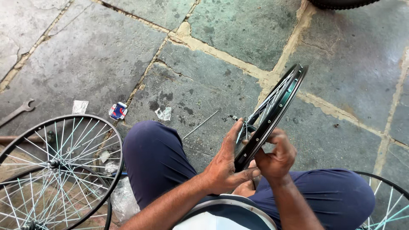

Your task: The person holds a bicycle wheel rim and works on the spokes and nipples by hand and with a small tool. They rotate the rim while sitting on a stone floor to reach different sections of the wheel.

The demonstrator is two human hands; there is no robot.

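A black bicycle rim (272,111) with thin silver spokes stands on edge near the middle of the frame, tilted so its top leans toward the upper right, its lower part resting between the person's knees. The left hand (223,164) lies flat against the near face of the rim, fingers stretched upward along the spokes toward the hub, thumb curled under the lower edge; its grip is loose and spread, pressing the rim rather than closing round it. The right hand (275,155) is on the far side, its grip clenched round the rim's edge, fingers wrapped over the metal. A small axle end (234,117) sticks out at the hub, just above the left fingertips.

The person sits with legs in dark blue trousers (155,157) spread wide on a floor of grey stone slabs (85,55) with pale joints. A loose spoke (200,125) lies on the stone just left of the rim. Further left lie a scrap of clear wrapper (164,113), a small red, white and blue packet (118,110) and a spanner (17,111) at the left edge. At lower left two finished spoked wheels (55,164) overlap; another wheel (390,204) shows at lower right, and a tyre (341,3) at the top edge.
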